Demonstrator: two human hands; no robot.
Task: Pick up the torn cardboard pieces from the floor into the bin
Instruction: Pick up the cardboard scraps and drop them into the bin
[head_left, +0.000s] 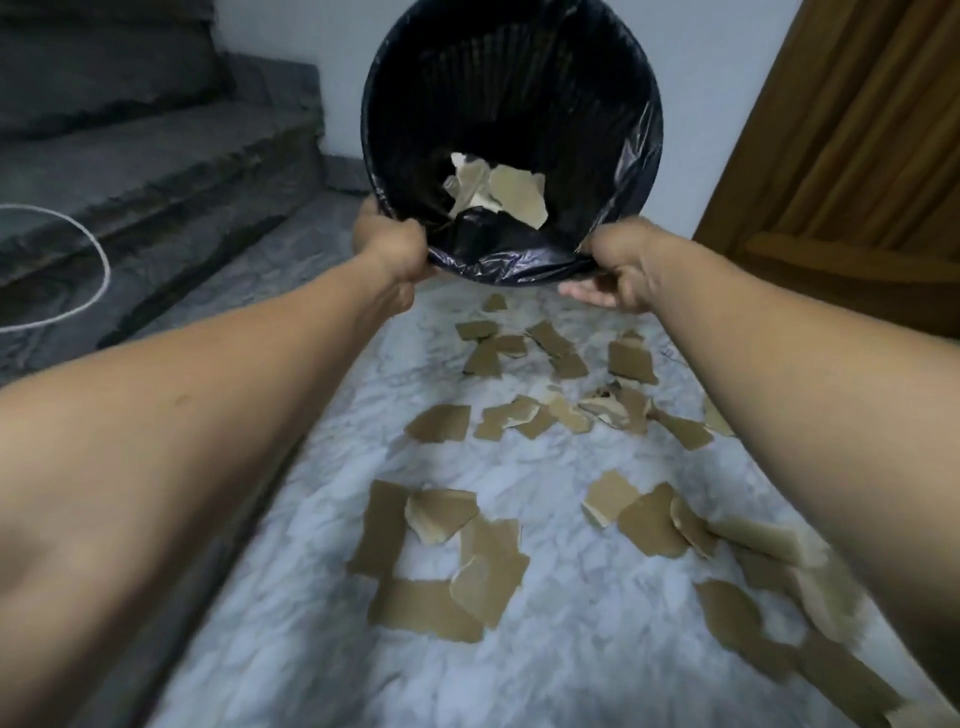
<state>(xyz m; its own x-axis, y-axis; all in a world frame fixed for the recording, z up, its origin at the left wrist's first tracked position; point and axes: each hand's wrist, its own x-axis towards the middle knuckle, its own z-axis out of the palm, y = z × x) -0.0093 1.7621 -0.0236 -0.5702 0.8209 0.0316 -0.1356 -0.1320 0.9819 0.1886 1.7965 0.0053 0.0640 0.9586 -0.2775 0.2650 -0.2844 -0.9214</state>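
Cardboard pieces (441, 551) lie scattered over the marble floor (540, 467) in loose clusters, from just under the bin (498, 73) back toward the person. A few more sit inside the bin already. The bin is lined with a black bag (498, 267). It is tipped so that its mouth faces the person, and it seems to be held off the floor.

The left hand (389, 249) grips the near rim on its left side, fingers curled round rim and bag. The right hand (618, 270) grips the rim on the right, with fingertips showing beneath it. Neither hand holds any cardboard.

The step in hand looks like placing the bin, and most of the picking up is not yet done. The next move calls for setting the bin upright close to the pieces, freeing a hand and gathering the nearest cluster. Flat pieces on a smooth floor will probably need sliding, or lifting by an edge.
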